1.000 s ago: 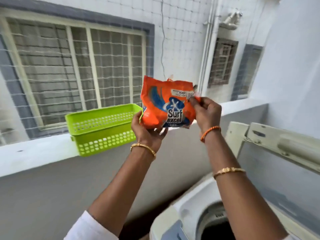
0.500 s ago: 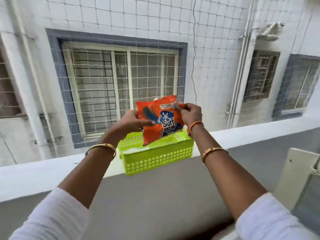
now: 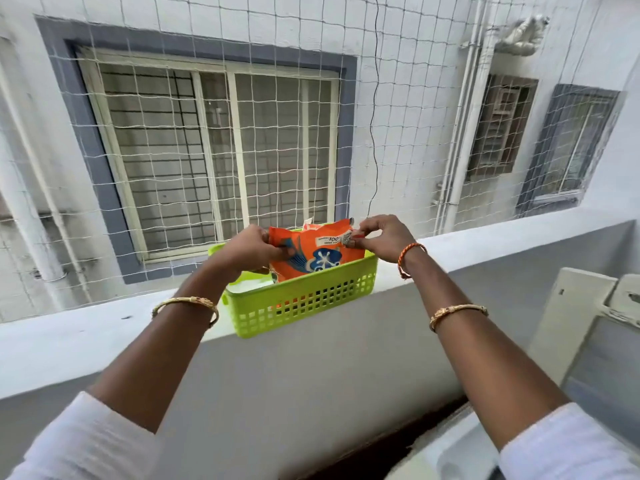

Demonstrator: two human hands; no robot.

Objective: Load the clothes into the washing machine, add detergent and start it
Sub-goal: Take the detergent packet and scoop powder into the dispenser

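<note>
your left hand [image 3: 247, 249] grips the left edge of the packet [image 3: 313, 254], fingers curled round it, and your right hand [image 3: 382, 239] pinches its upper right corner between thumb and fingers. the packet sits at the centre of the frame, upright, its lower half down inside the basket [image 3: 301, 299] and its top standing above the rim. it is an orange detergent pouch, crinkled and glossy, with a blue splash design on the front and a white strip with print near the top; the top edge looks folded or torn, and something pale shows just behind it. the basket is lime green plastic with a grid of holes in its wall, and it rests on the grey ledge [image 3: 104, 327] that crosses the frame. a white slab lies in the basket's left part. at the lower right corner a bit of the washer [image 3: 460, 455] shows, white, with its raised lid [image 3: 575, 320] at the right edge.
</note>
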